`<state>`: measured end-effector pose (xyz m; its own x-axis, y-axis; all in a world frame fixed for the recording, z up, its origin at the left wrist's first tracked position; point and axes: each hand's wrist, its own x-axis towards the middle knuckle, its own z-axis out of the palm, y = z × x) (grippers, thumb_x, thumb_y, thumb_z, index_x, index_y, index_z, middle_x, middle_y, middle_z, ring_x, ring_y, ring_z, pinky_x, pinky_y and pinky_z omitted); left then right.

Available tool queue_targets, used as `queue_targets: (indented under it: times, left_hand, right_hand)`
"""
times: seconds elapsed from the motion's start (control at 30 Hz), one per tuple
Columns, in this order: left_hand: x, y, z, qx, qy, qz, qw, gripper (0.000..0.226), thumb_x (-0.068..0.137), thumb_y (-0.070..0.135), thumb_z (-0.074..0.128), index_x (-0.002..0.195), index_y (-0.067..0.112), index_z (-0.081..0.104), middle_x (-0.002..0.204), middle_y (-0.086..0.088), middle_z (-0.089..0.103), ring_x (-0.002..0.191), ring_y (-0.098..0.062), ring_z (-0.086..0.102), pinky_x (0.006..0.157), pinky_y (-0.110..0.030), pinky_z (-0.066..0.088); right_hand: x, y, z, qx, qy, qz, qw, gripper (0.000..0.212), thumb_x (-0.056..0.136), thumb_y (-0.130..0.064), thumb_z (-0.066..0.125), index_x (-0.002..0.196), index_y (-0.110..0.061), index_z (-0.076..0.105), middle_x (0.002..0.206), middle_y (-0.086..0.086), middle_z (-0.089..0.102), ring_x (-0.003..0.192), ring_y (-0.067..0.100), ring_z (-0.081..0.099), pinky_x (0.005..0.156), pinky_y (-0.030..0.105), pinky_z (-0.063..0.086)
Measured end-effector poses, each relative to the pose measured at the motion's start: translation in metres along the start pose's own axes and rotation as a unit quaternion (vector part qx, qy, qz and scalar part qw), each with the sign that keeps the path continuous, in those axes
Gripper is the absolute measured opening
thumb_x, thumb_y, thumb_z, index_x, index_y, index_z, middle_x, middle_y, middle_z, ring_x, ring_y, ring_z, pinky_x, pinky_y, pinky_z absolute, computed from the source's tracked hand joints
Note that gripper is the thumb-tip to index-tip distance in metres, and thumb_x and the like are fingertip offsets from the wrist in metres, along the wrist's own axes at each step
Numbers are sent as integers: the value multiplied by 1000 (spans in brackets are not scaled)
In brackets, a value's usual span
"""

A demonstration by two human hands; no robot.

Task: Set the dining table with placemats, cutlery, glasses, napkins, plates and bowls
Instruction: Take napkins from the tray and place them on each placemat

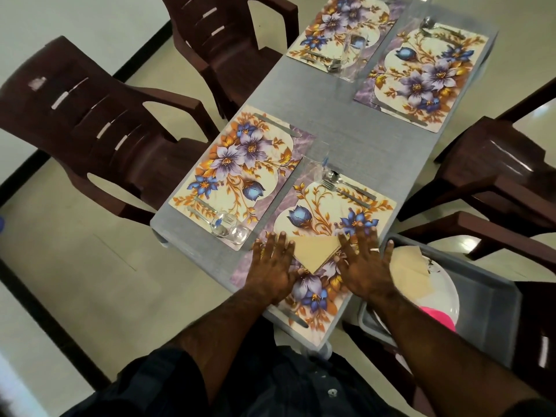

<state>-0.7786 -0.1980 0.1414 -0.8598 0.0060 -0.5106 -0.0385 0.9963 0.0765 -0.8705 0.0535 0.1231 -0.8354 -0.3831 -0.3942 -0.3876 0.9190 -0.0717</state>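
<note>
A person leaned over a grey dining table (pixel 346 115) laid with four floral placemats, pressing a folded beige napkin (pixel 316 251) onto the nearest placemat (pixel 319 212). The left hand (pixel 275 267) and the right hand (pixel 365 266) lay flat with fingers spread and straight, one on either side of the napkin, each touching its edge and gripping nothing. A fork (pixel 343 192) and a spoon (pixel 350 183) rested side by side at the far end of that mat, with what appeared to be a clear glass (pixel 316 167) just beyond them, hard to make out against the tabletop. On the mat to the left (pixel 237 173), two clear tumblers (pixel 230 228) stood touching at its near corner. To the right of the table, a grey tray (pixel 487 296) held a white plate (pixel 442 284), more beige napkins (pixel 410 264) and something pink (pixel 439 317). Dark brown plastic chairs (pixel 99 130) ringed the table.
</note>
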Motion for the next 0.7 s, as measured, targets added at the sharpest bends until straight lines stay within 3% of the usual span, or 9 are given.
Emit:
queue_targets:
  times: [0.1,0.2,0.27,0.37,0.47,0.57,0.7]
  left_hand:
    - [3,1,-19,1,31,8,999,77,105,61,28,168,19,11,175,-15,2,162,-37,0,128,-60,8]
    - [17,-3,-38,33,61,-2,998,67,98,46,50,157,17,36,165,-18,32,152,-40,26,121,-56,29]
    - [29,-6,-48,43,57,-20,997,60,94,44,59,147,17,46,160,-17,37,147,-40,31,116,-55,36]
    - [45,-10,-58,30,31,-38,998,68,83,48,75,140,18,53,155,-16,40,142,-39,35,110,-54,40]
    - [55,-8,-64,21,33,-39,998,56,77,43,81,127,23,66,148,-14,41,137,-39,36,107,-55,40]
    - [55,-3,-69,25,29,-15,999,44,82,38,78,123,24,67,139,-12,51,131,-36,41,107,-56,38]
    - [50,3,-71,-21,-35,-36,999,71,80,36,84,136,21,45,128,-7,68,124,-34,58,108,-56,33]
  right_hand:
    - [1,12,-13,2,8,28,1000,69,102,-63,35,163,-38,15,174,15,2,158,44,-1,118,74,-5]
    - [13,-1,-29,-2,34,13,999,61,98,-51,55,153,-27,45,165,19,30,152,43,27,117,74,20]
    - [26,-12,-36,3,38,-4,999,59,93,-51,63,145,-24,55,162,18,37,148,42,33,116,70,23]
    - [42,-27,-45,-5,-1,-29,1000,63,87,-53,68,140,-21,56,160,17,35,149,42,29,118,68,16]
    - [48,-36,-56,-51,-28,-35,998,59,80,-52,71,130,-23,61,145,12,42,138,39,40,114,63,26]
    - [47,-35,-60,-56,-54,-56,995,52,78,-43,71,126,-26,59,135,7,52,125,33,53,110,57,31]
    - [42,-32,-66,41,-89,-48,994,51,75,-29,74,123,-29,55,124,0,68,118,27,63,110,44,29]
